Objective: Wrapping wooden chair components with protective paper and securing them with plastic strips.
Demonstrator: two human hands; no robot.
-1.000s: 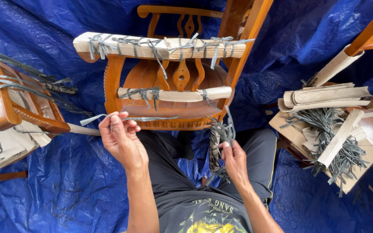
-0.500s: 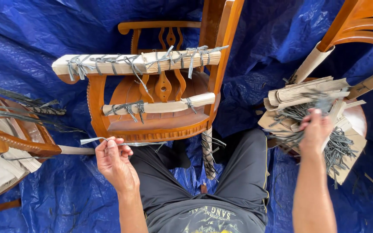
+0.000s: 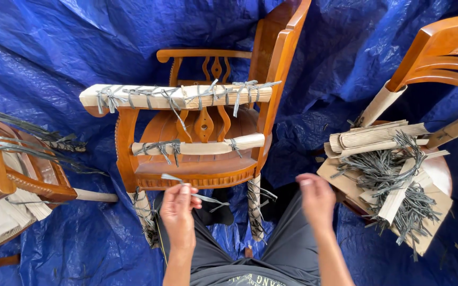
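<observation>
Nearest item: my left hand, fingers pinched together on a grey strap, a thin flat strip that runs from above my fingertips down to the right, its free end over my dark trousers. Beside it: my right hand, raised with the fingers loosely curled; it is blurred, and I cannot tell whether it holds anything. Under both hands: my lap, and the blue tarpaulin that covers the whole floor. Directly ahead: a brown wooden chair lying on its side with its legs towards me, two of them wrapped in pale cardboard padding bound on with knotted grey straps; the lower legs near my knees are wrapped and tied the same way. To my left: part of a second wooden chair, also padded, with loose grey straps trailing off it onto the tarpaulin. To my right: a third wooden chair, and on its seat a stack of folded cardboard pieces with a loose bundle of grey straps heaped on top, well apart from my right hand.
</observation>
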